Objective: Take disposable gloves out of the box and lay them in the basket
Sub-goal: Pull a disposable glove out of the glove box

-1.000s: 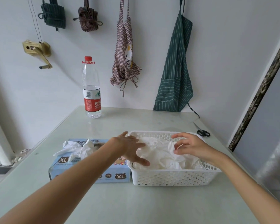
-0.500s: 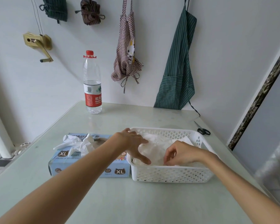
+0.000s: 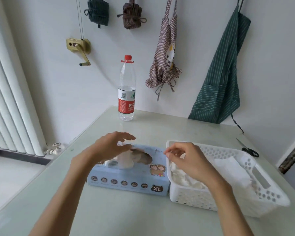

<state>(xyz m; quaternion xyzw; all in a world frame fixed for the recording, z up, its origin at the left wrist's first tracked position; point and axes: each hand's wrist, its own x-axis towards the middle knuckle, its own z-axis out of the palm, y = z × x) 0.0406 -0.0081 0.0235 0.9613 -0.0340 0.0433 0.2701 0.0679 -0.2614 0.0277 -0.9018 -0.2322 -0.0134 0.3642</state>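
Over the pale blue glove box (image 3: 128, 176), left hand (image 3: 109, 147) hovering with fingers loosely spread, gripping nothing, just above the oval opening where a white glove (image 3: 124, 161) bulges up. Beside it, right hand (image 3: 186, 160) above the near-left corner of the white basket (image 3: 262, 189), fingers curled and thumb near forefinger; cannot tell whether anything thin is pinched there. In the basket, a heap of gloves (image 3: 228, 169) laid down, piled higher at the near-left corner. Box and basket touching, side by side on the table (image 3: 109, 215).

Likely next: a pull on the bulging glove. Risks, judged from this layout: several thin gloves dragging out together in a clump (the sheets look clingy); the light box lifting or sliding with no hand pinning it; a glove tearing on the opening's cardboard edge; a loose glove draping over the basket rim and slipping onto the table. Water bottle (image 3: 126, 92) and scissors (image 3: 249, 149) well apart, unlikely to interfere.
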